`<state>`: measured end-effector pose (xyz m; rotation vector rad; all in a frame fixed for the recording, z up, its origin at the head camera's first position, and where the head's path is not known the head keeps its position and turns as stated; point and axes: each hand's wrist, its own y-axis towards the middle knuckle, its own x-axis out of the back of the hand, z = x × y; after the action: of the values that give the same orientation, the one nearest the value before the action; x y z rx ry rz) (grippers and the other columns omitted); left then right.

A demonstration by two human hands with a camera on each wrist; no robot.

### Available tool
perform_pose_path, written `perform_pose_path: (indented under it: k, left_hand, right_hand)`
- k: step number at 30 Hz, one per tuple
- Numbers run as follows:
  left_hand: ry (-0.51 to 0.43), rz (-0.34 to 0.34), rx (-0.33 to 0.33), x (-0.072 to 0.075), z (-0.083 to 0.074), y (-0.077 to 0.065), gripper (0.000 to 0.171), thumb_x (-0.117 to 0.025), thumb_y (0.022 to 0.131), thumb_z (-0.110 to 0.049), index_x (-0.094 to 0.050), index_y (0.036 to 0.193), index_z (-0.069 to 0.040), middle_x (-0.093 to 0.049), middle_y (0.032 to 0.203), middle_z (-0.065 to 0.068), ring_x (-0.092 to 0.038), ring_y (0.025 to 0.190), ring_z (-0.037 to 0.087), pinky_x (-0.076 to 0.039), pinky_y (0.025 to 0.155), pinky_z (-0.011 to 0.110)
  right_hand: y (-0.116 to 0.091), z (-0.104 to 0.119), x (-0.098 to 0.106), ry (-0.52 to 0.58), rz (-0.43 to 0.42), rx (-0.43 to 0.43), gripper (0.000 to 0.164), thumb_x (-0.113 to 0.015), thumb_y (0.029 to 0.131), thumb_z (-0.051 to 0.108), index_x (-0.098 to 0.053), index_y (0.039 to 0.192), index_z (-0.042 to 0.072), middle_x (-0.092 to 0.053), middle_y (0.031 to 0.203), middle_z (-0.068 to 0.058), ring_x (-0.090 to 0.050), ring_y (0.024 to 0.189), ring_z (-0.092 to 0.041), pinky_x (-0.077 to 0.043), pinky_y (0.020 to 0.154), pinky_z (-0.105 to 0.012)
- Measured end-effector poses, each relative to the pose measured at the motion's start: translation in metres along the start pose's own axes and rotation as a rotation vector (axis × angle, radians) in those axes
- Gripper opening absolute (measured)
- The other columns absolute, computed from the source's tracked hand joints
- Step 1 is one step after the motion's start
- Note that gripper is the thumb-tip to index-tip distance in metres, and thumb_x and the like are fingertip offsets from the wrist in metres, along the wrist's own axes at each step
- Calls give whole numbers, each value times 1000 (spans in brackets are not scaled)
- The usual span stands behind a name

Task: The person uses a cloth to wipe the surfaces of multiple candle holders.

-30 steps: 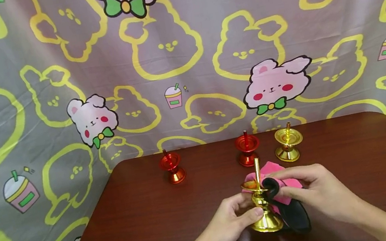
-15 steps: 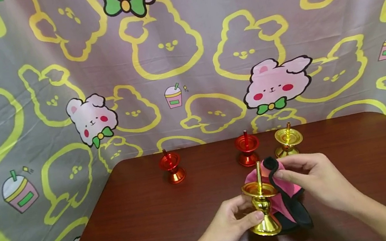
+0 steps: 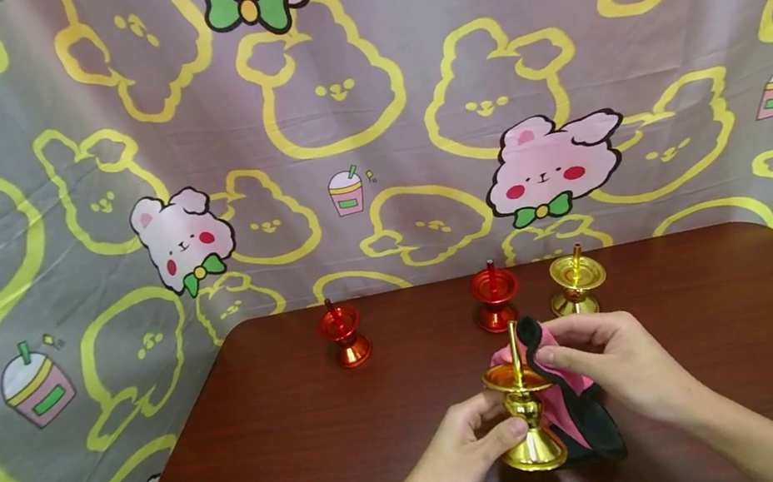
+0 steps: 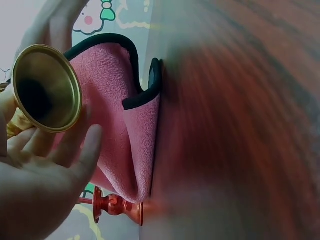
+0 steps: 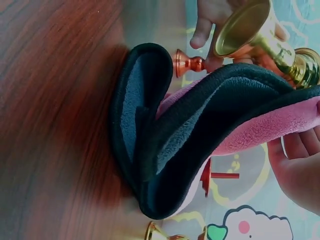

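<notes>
My left hand point(image 3: 461, 448) grips a shiny gold candlestick point(image 3: 533, 449) by its stem, thumb at the front, with the spike pointing up. In the left wrist view its hollow base point(image 4: 47, 87) faces the camera. My right hand point(image 3: 629, 363) pinches a pink cloth point(image 3: 568, 406) with black edging, close beside the candlestick's dish and spike. The cloth hangs in folds behind and to the right of the candlestick, its lower end down near the tabletop. In the right wrist view a dark grey underside point(image 5: 185, 135) shows between the folds.
Two red candlesticks stand toward the back of the brown table point(image 3: 277, 460): one on the left point(image 3: 344, 332), one near the middle point(image 3: 495, 295). A second gold candlestick point(image 3: 576, 287) stands to their right. A patterned curtain point(image 3: 395, 105) hangs behind the table.
My right hand first drew the cloth up and back from the candlestick's dish, then brought it slightly left toward the spike. The left hand keeps its grip in nearly the same place.
</notes>
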<state>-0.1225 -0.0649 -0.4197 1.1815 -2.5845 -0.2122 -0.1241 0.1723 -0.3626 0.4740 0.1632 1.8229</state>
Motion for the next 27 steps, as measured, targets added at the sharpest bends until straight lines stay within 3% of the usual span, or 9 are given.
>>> perform_pose_path:
  k: [6, 15, 22, 27]
  left_hand:
    - [30, 32, -41, 1, 1, -1, 36, -53, 106, -21, -57, 136, -1, -66, 127, 14, -61, 112, 11, -49, 97, 30]
    - [92, 14, 9, -2, 0, -3, 31, -55, 104, -15, -60, 130, 2, -67, 124, 13, -61, 109, 6, -49, 93, 26]
    - [189, -37, -8, -5, 1, -4, 30, -59, 102, -20, -64, 126, -4, -70, 117, 6, -62, 92, 0, -53, 82, 21]
    - [313, -55, -44, -4, -1, -5, 26, -59, 102, -22, -66, 122, -7, -70, 109, 2, -57, 80, -5, -52, 72, 17]
  right_hand:
    - [2, 0, 1, 41, 114, -10, 28, -71, 93, 6, -68, 119, -3, -74, 106, -12, -71, 89, -22, -59, 72, -36]
    - [5, 1, -1, -32, 200, -30, 29, -78, 89, 12, -70, 114, 1, -72, 95, -9, -69, 81, -20, -59, 71, -35]
    - [7, 5, -8, -140, 183, -96, 23, -82, 85, 21, -70, 100, 7, -66, 95, -9, -65, 75, -19, -57, 62, -33]
    - [11, 9, -11, -245, 155, -91, 22, -85, 82, 27, -70, 91, 14, -67, 94, -2, -63, 85, -19, -55, 65, -30]
